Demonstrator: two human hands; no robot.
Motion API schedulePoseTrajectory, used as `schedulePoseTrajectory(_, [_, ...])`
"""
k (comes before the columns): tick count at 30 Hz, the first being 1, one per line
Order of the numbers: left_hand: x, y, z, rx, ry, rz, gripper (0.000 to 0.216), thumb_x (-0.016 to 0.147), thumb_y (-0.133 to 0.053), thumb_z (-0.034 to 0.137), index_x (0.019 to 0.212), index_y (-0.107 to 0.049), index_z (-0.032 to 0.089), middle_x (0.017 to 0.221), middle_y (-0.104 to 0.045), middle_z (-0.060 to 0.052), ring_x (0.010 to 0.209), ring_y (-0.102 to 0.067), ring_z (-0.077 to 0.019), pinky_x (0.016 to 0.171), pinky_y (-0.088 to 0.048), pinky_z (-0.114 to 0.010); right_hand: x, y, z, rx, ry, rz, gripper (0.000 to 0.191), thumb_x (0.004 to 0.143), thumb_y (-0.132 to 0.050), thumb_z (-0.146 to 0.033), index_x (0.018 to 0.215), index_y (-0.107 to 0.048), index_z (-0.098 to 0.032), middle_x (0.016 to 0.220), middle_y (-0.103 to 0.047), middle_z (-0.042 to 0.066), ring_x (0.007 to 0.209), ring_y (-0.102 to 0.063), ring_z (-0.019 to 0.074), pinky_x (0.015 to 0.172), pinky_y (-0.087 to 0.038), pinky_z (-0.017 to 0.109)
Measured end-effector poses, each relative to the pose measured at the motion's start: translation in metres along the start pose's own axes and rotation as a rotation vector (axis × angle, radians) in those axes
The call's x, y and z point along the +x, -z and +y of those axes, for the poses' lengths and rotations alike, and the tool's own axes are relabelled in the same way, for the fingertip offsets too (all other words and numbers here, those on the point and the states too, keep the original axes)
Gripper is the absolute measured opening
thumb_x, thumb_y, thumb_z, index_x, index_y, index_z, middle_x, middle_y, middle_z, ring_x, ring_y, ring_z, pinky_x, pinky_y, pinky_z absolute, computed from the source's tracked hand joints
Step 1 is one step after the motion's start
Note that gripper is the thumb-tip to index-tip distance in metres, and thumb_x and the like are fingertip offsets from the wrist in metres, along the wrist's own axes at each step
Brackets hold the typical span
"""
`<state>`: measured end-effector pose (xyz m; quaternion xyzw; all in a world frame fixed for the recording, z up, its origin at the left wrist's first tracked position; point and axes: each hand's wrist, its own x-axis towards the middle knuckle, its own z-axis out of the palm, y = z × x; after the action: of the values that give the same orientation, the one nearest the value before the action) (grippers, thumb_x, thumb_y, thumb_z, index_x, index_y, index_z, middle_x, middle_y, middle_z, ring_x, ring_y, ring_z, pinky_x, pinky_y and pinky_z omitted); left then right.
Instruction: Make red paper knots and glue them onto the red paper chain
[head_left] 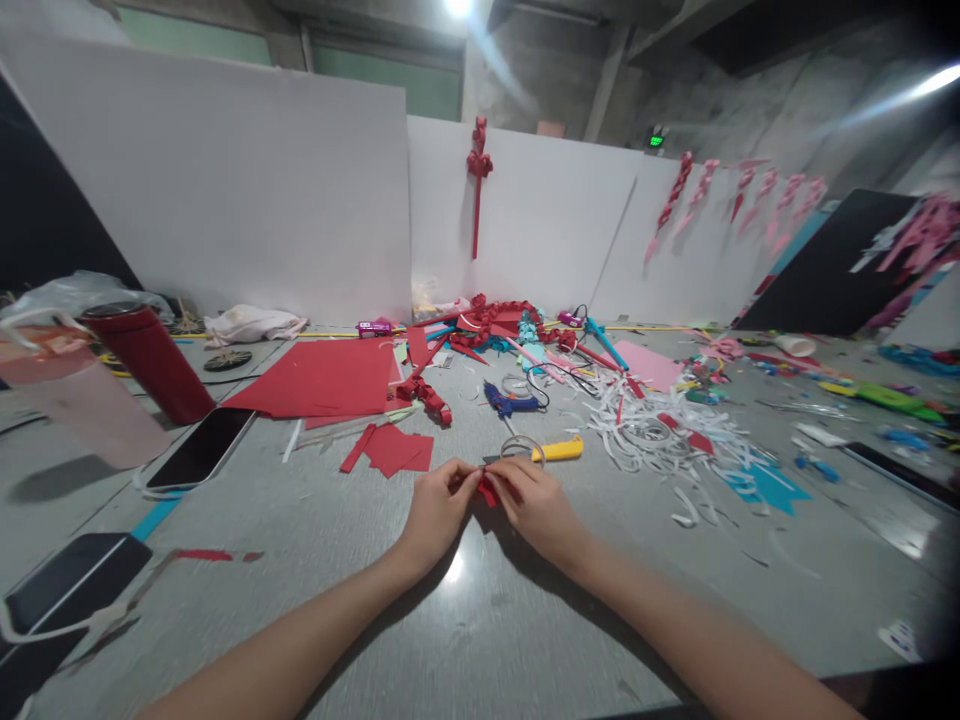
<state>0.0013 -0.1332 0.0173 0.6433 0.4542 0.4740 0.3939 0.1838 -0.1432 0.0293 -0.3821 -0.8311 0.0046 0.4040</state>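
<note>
My left hand (439,508) and my right hand (534,503) meet over the grey table (480,620), both pinching a small piece of red paper (487,491) between their fingertips. Just beyond my fingers lie a clear tape roll (522,448) and a yellow utility knife (559,451). Red paper scraps (391,450) lie to the left of my left hand.
Large red sheets (322,380), a blue glue gun (508,402), a heap of white paper strips (660,432), a folded red paper chain (495,318), two phones (201,450) (67,580), a red flask (154,360) and a pink cup (82,400) lie around. White partition boards (225,190) stand behind.
</note>
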Motion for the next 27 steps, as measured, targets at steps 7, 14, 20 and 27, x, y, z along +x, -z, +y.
schedulePoseTrajectory(7, [-0.0039, -0.0007, 0.004, 0.086, -0.098, -0.02, 0.022, 0.097, -0.058, 0.027, 0.099, -0.078, 0.02, 0.094, -0.081, -0.004, 0.082, -0.074, -0.0187, 0.079, -0.054, -0.03, -0.001, -0.0018, -0.0011, 0.015, -0.038, -0.007, 0.016, 0.102, -0.057, -0.015, 0.113, -0.068, -0.019, 0.104, -0.074, 0.01, 0.096, -0.07, 0.0241, 0.088, -0.06, 0.041])
schedulePoseTrajectory(14, [-0.006, -0.0013, 0.0055, 0.107, -0.158, -0.04, 0.02, 0.096, -0.057, 0.021, 0.099, -0.077, 0.02, 0.096, -0.081, -0.005, 0.084, -0.076, -0.0185, 0.081, -0.056, -0.029, -0.0021, -0.0025, 0.0006, -0.023, 0.024, -0.026, 0.018, 0.102, -0.056, -0.013, 0.114, -0.068, -0.018, 0.106, -0.073, 0.011, 0.098, -0.07, 0.0253, 0.09, -0.061, 0.043])
schedulePoseTrajectory(20, [-0.0057, -0.0004, 0.0019, 0.154, -0.198, -0.045, 0.019, 0.096, -0.058, 0.02, 0.097, -0.077, 0.019, 0.093, -0.081, -0.004, 0.079, -0.074, -0.0175, 0.078, -0.056, -0.028, -0.003, -0.0027, 0.0027, -0.059, 0.064, -0.035, 0.018, 0.102, -0.056, -0.014, 0.115, -0.068, -0.019, 0.107, -0.074, 0.011, 0.099, -0.07, 0.0259, 0.09, -0.061, 0.044])
schedulePoseTrajectory(27, [-0.0068, 0.0017, 0.0053, 0.166, -0.224, -0.061, 0.019, 0.095, -0.056, 0.018, 0.095, -0.076, 0.02, 0.089, -0.08, -0.004, 0.077, -0.073, -0.0166, 0.077, -0.056, -0.027, -0.001, 0.0002, 0.0018, -0.049, 0.081, -0.049, 0.018, 0.103, -0.055, -0.015, 0.115, -0.068, -0.019, 0.107, -0.074, 0.012, 0.099, -0.071, 0.0258, 0.089, -0.062, 0.045])
